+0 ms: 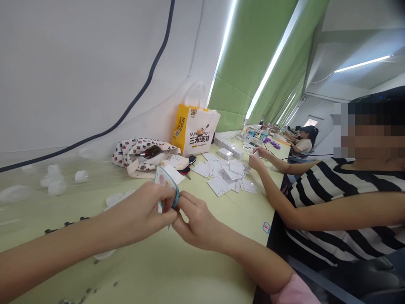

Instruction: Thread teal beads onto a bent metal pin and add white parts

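My left hand (pixel 155 207) is closed on a small printed piece with a blue edge (pixel 167 180), which stands up between the thumb and fingers. Beside it, my right hand (pixel 199 219) pinches the same piece at its blue edge, and the fingertips of both hands meet there. The fingers cover the lower part of the piece, so its exact kind is unclear. Behind the hands lies a loose pile of white square cards (pixel 226 175) with small holes. White translucent round pieces (pixel 114 199) lie beyond my left forearm.
A patterned cloth bag (pixel 126 154) and a yellow-white carrier bag (pixel 198 131) stand by the wall. Stacked white cards (pixel 226 153) sit behind the pile. On the right, a co-worker in a striped top (pixel 332 202) handles a small white piece. Tiny metal bits (pixel 88 291) lie near the front.
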{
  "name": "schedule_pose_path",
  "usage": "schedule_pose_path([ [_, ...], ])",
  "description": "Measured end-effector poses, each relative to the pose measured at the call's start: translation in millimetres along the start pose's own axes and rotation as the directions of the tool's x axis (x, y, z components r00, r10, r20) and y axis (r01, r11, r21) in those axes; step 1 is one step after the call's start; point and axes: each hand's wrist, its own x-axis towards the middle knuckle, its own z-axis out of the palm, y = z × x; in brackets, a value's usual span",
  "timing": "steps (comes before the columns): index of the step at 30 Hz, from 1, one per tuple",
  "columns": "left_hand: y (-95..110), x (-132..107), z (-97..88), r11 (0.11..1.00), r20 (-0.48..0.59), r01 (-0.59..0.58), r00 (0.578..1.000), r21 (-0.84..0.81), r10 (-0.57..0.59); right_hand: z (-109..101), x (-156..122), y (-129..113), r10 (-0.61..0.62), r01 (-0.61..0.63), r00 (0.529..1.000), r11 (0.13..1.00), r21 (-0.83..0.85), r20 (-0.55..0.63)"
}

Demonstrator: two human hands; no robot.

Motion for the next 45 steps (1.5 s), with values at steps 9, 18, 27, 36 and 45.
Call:
schedule_pose_path([
  [9,-7,10,7.0,1.000,-0.070,-0.016,0.997,-0.003,0.016,4,-1,9,-0.020,0.023,0.995,0.999,0.034,-0.099],
  [18,-10,13,2.7,0.997,-0.139,-0.064,0.988,0.047,0.070,-8,7,27,0.017,-0.081,0.901,0.988,-0.129,-0.435],
  [27,-7,16,-5.1,0.699,-0.154,-0.384,0.804,0.603,0.574,-20,6,15,0.205,-0.122,0.949,0.938,0.323,-0.238],
  [36,-12,21,15.6,0.732,-0.204,-0.296,0.836,0.614,0.509,-14,6,13,0.417,-0.244,0.900,0.725,0.644,-0.128],
  [45,-1,22,25.2,0.792,-0.299,-0.149,0.872,0.592,0.387,-12,4,18,0.400,-0.225,0.853,0.861,0.456,-0.335],
])
